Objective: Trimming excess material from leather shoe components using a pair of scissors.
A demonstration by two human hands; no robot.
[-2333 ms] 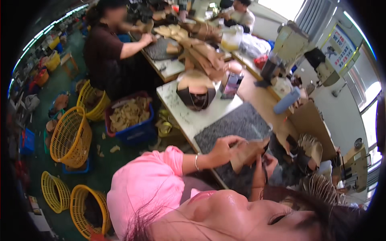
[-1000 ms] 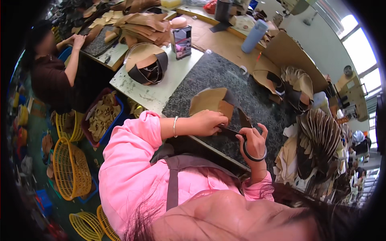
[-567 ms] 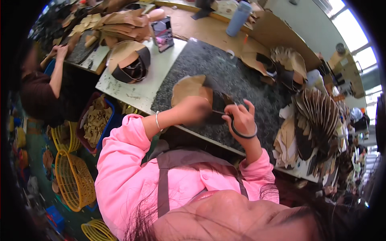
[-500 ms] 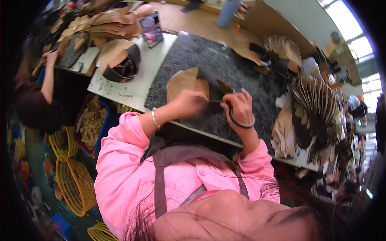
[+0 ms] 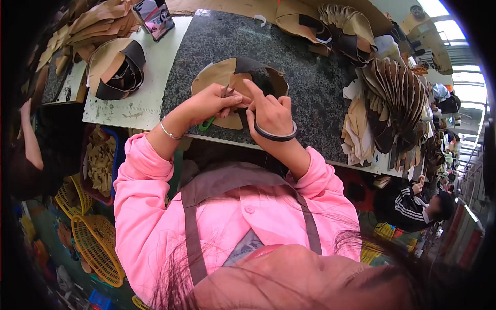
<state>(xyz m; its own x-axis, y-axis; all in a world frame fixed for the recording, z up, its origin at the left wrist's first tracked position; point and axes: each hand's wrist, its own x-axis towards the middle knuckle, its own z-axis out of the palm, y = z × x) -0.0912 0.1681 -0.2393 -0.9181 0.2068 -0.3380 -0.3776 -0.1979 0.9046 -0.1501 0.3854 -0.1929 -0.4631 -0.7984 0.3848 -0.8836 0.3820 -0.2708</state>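
My left hand (image 5: 214, 103) is closed around small thread snips with a metal tip (image 5: 227, 92) and a green handle (image 5: 206, 123) below the palm. Its fingertips meet my right hand (image 5: 274, 114), whose index finger points outward while the other fingers curl in. Whatever the right fingers pinch is hidden or too small to name. Beneath both hands, a curved tan and dark brown leather-like piece (image 5: 214, 77) lies on a black speckled slab (image 5: 206, 46). Part of that piece is covered by my hands.
A similar tan and dark piece (image 5: 121, 67) stands at left, near a propped phone (image 5: 155, 19). Fanned dark pieces (image 5: 395, 98) crowd the right side. Below the table's left end are a bin of scraps (image 5: 101, 160) and a yellow basket (image 5: 98, 248). Another person (image 5: 421, 204) is at lower right.
My hands, apart half a second ago, have come together. The right index finger is now stretched out. The view has shifted, so the table sits higher and farther left.
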